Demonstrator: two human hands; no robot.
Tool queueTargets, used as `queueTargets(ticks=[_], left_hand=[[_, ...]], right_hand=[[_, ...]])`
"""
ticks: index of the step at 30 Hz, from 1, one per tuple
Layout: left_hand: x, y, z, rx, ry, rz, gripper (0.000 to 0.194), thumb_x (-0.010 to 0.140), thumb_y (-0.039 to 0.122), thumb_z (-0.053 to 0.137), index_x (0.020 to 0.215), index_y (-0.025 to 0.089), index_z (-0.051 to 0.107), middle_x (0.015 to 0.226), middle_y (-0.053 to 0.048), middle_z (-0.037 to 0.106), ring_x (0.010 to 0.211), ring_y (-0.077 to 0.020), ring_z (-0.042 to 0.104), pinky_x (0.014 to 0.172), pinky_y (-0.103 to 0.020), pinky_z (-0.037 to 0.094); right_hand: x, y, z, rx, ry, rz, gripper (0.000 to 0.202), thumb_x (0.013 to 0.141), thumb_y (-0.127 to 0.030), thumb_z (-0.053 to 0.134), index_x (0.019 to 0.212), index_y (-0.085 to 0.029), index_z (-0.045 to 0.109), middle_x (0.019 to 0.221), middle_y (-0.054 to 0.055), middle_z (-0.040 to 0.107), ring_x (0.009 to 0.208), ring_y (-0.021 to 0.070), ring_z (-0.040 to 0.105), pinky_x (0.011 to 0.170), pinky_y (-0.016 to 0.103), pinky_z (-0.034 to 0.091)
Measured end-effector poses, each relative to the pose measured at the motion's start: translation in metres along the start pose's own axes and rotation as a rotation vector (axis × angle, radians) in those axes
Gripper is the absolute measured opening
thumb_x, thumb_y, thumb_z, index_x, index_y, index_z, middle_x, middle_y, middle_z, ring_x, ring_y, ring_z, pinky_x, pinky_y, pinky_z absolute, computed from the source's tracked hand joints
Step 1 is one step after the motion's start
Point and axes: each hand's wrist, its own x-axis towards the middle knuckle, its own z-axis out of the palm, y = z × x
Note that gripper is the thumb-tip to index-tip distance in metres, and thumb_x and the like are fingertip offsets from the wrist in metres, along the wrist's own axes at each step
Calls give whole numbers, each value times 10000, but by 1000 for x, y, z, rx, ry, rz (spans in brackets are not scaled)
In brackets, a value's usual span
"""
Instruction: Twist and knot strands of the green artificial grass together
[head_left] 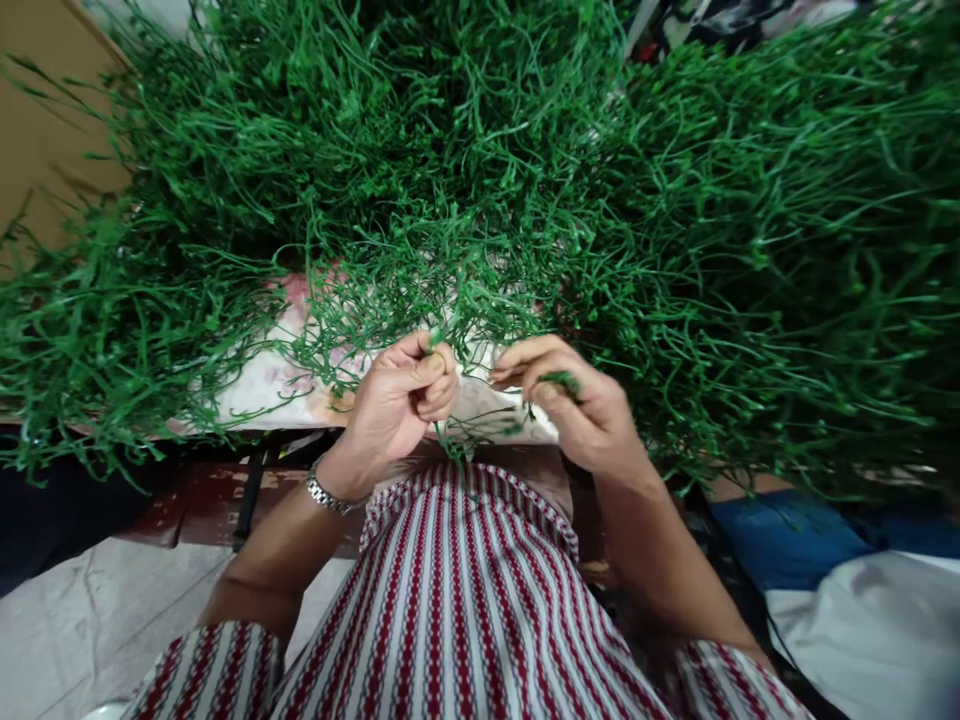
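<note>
My left hand [397, 395], with a metal watch [327, 490] at its wrist, is closed with thumb against forefinger on a thin green stem. The stem's tip [433, 340] pokes out above the thumb, and stem ends hang below the fist. To its right, my right hand [581, 400] curls its fingers round a few green stems [561, 381] that show between thumb and fingers. Both hands are apart, over the near edge of a table. Loose green stems [487, 425], which look like plastic, lie between and below them.
Large heaps of the same stems [750, 250] cover the table at the back and both sides. A pale flower-patterned cloth [281, 375] shows beneath. A tan board [56, 120] stands at the far left. People's clothed legs [795, 540] are close on the right.
</note>
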Motion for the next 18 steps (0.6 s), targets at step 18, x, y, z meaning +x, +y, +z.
queueTargets(ticks=[18], left_hand=[[11, 15, 24, 383, -36, 257, 178, 733, 262, 646, 867, 145, 641, 811, -56, 658, 747, -138, 606, 691, -247, 479]], right_hand=[[-1, 3, 30, -281, -59, 229, 144, 847, -241, 491, 802, -146, 589, 658, -18, 561, 593, 78, 487, 585, 185, 365]])
